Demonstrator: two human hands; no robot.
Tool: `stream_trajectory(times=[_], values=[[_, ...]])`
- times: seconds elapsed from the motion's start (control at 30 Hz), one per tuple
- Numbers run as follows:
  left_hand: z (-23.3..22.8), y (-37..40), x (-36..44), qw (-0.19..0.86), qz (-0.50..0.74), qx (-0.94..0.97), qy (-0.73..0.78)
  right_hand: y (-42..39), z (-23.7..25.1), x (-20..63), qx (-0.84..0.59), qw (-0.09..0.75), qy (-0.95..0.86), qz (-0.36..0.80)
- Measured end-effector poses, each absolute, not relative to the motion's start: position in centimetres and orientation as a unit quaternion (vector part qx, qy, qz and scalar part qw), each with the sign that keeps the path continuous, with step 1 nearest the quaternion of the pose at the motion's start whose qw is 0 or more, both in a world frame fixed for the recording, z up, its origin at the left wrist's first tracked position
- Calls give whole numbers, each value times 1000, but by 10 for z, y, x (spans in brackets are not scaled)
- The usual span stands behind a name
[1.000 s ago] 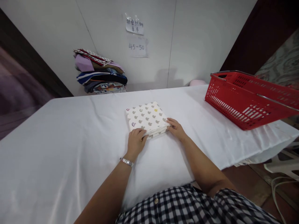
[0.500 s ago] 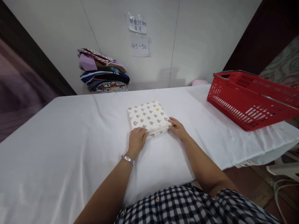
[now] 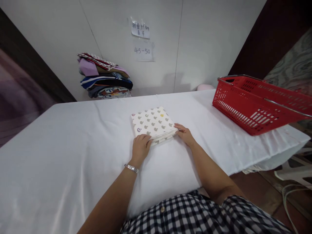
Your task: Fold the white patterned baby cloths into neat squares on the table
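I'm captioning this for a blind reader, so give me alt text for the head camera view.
Two bare hands, left hand and right hand, grip the near corners of a folded patterned cloth on a white-covered table. A red basket sits at the right, and a pile of folded clothes lies against the far wall.

Red basket point(image 3: 253, 107) right; clothes pile point(image 3: 104, 81) against wall.

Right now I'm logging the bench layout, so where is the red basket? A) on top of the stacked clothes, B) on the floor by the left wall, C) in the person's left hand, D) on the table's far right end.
D: the red basket sits on the white table at its far right end, apart from both hands, which rest at the folded patterned cloth.
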State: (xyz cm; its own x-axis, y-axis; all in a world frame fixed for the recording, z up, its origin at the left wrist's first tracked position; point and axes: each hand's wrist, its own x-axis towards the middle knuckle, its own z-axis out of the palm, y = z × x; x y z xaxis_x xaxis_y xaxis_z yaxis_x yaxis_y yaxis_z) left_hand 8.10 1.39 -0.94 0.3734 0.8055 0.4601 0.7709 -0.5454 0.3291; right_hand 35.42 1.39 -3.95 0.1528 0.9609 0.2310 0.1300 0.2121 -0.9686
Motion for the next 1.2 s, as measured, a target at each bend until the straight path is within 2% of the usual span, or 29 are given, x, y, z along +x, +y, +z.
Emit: stream_trajectory(times=[0.23, 0.43, 0.97, 1.2], values=[[-11, 14, 82, 25, 296, 829, 473, 19, -46, 346, -564, 549, -552, 274], [-9, 14, 83, 26, 289, 832, 472, 21, -44, 345, -559, 593, -490, 309], [-10, 2, 64, 14, 303, 793, 529, 20, -45, 348, -565, 581, -500, 306], [-9, -3, 60, 44, 301, 779, 548, 21, -48, 347, -577, 594, -492, 268]])
